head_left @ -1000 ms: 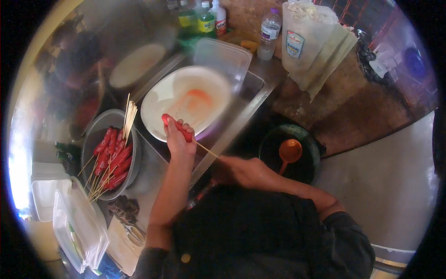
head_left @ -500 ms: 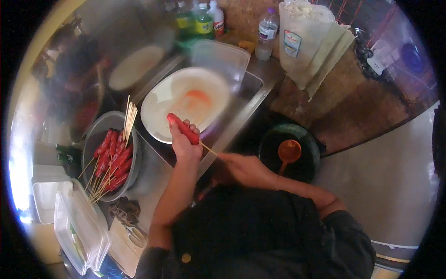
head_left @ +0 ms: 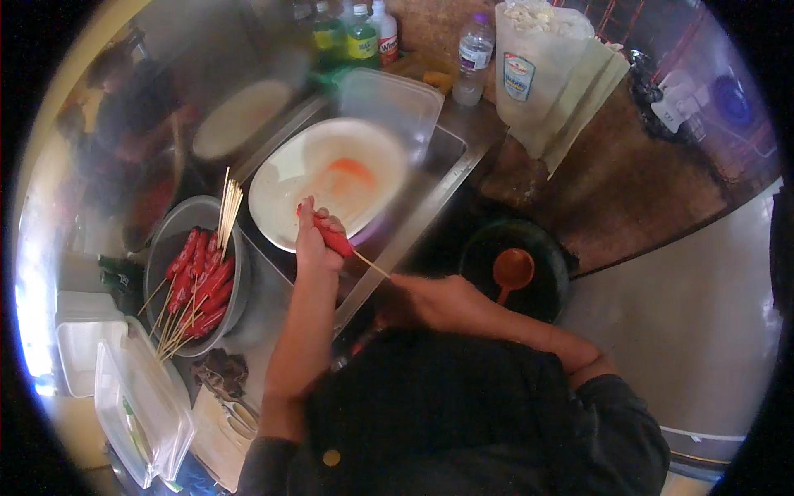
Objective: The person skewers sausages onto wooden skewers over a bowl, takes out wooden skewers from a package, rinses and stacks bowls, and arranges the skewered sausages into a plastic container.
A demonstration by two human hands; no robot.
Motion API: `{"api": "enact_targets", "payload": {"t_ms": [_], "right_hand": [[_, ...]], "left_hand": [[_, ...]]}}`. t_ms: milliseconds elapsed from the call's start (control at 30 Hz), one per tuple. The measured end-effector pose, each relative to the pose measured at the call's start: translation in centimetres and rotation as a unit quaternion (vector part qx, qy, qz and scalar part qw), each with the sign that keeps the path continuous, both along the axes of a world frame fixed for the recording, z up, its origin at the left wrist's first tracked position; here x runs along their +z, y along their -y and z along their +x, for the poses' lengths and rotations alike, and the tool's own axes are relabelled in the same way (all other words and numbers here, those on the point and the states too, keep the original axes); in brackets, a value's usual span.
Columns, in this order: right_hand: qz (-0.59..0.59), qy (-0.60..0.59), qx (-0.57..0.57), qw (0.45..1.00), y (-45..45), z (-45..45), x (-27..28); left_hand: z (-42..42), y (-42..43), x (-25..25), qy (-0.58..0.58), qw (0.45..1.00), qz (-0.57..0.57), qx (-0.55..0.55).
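A red sausage (head_left: 337,240) on a wooden stick lies in my left hand (head_left: 318,240), whose fingers are wrapped round it over the near rim of a white oval basin (head_left: 273,178). The basin holds a little cloudy liquid with an orange-red patch. My right hand (head_left: 430,296) pinches the lower end of the stick (head_left: 370,264), to the right of and below the left hand. At the left, a grey bowl (head_left: 242,289) contains several red skewered sausages (head_left: 198,269) and a bundle of bare sticks (head_left: 231,211).
An orange ladle (head_left: 514,269) rests in a dark round pan (head_left: 542,240). Bottles (head_left: 362,37) and a clear plastic tub (head_left: 397,91) stand behind the basin. Lower left are clear containers (head_left: 149,397), scissors (head_left: 241,417) and a dark cloth (head_left: 222,370). A large bag (head_left: 542,66) is upper right.
Over the last second my left hand shifted slightly right, then back left along the sausage, and its fingers now cover more of the sausage's tip. My right hand stays at the stick's end.
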State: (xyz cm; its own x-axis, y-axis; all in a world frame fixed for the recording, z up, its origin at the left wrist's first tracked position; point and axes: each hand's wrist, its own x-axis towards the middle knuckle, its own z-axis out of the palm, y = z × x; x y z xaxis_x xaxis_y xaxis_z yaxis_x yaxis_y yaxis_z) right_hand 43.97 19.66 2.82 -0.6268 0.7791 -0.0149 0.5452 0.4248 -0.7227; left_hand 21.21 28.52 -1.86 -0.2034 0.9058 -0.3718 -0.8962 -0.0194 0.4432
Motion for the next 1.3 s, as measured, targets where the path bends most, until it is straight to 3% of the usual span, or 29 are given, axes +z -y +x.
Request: {"api": "enact_targets", "payload": {"t_ms": [200,367,533,767,833,867,933,1000,1033,1133,1300], "right_hand": [[-0.072,-0.088,0.011,0.993,0.0,0.8,0.1],[-0.054,-0.121,0.018,0.991,-0.1,0.8,0.0],[-0.110,-0.146,-0.008,0.983,-0.1,0.4,0.1],[-0.157,-0.223,-0.014,0.962,-0.1,0.1,-1.0],[-0.148,-0.221,-0.016,0.964,-0.2,-0.1,-1.2],[-0.144,-0.220,-0.016,0.965,-0.4,-0.1,-1.1],[-0.120,-0.135,-0.043,0.983,-0.5,0.0,-0.3],[-0.058,-0.075,-0.036,0.995,-1.2,0.4,-0.3],[0.000,-0.014,-0.028,1.000,-1.3,0.6,-0.3],[-0.018,0.016,-0.015,1.000,-1.0,0.4,0.3],[-0.012,0.005,-0.025,1.000,-1.0,0.2,-0.1]], "left_hand": [[-1.2,0.0,0.1,0.066,0.992,0.099,-0.048],[0.1,0.3,1.1,0.046,0.991,0.108,-0.067],[0.3,-0.2,0.3,0.056,0.991,0.111,-0.040],[0.8,-0.2,-0.4,0.163,0.977,0.132,-0.044],[1.3,0.0,0.1,0.167,0.977,0.124,-0.042],[1.6,0.1,0.3,0.112,0.990,0.079,-0.020],[2.8,0.5,2.5,0.058,0.998,0.033,0.001],[3.9,1.0,4.8,-0.020,0.986,-0.165,-0.011],[3.7,1.1,3.8,-0.019,0.985,-0.169,-0.012],[2.7,1.1,0.4,-0.016,0.993,-0.091,-0.069],[2.3,0.0,-0.9,0.018,0.999,-0.028,-0.039]]}}
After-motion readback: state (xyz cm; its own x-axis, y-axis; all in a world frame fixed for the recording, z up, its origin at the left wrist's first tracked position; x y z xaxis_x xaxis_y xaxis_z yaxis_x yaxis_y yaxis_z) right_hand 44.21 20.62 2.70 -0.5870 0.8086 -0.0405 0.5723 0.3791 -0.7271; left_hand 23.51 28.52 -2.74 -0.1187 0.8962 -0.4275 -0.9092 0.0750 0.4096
